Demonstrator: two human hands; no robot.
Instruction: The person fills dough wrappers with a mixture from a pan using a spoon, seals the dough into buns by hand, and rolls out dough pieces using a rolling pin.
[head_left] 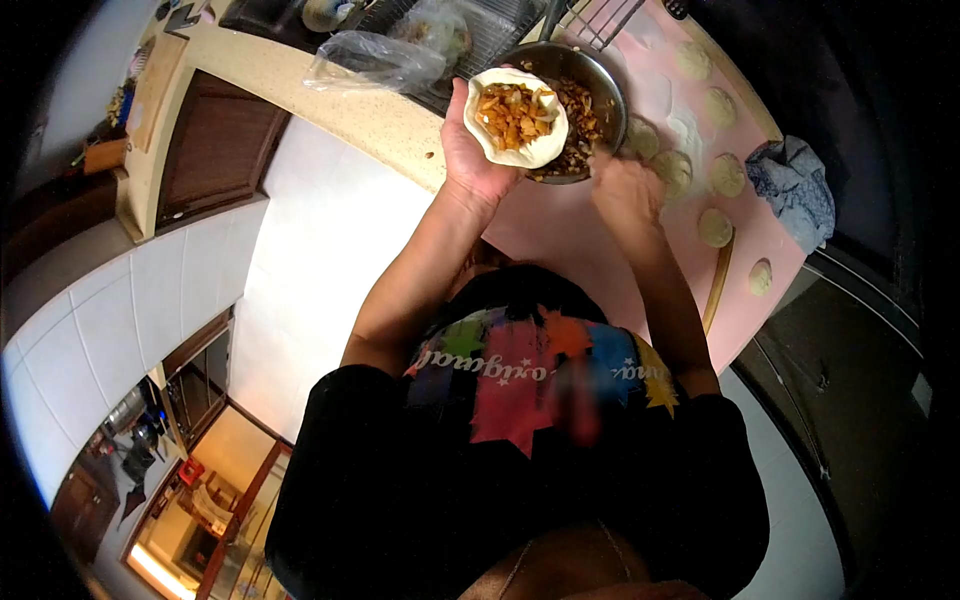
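Cupped in my left hand (468, 150) is a round dough wrapper (545, 150), its edges raised around a chopped orange-brown filling (512, 115). It is held over the left side of a metal pan (618, 95) that contains more chopped filling (580, 105). My right hand (628, 190) is at the pan's near right rim with its fingers curled in. Whether something sits between those fingers is hidden by blur and shadow. Flattened dough rounds (674, 172) lie just beyond the right hand.
Several more dough rounds (727, 175) rest on the pink floured mat (560, 225). A wooden rolling pin (718, 285) lies near its right edge, with a bunched grey-blue cloth (795, 190) behind. Left of the pan are a clear plastic bag (375, 62) and a dark dish rack (500, 30).
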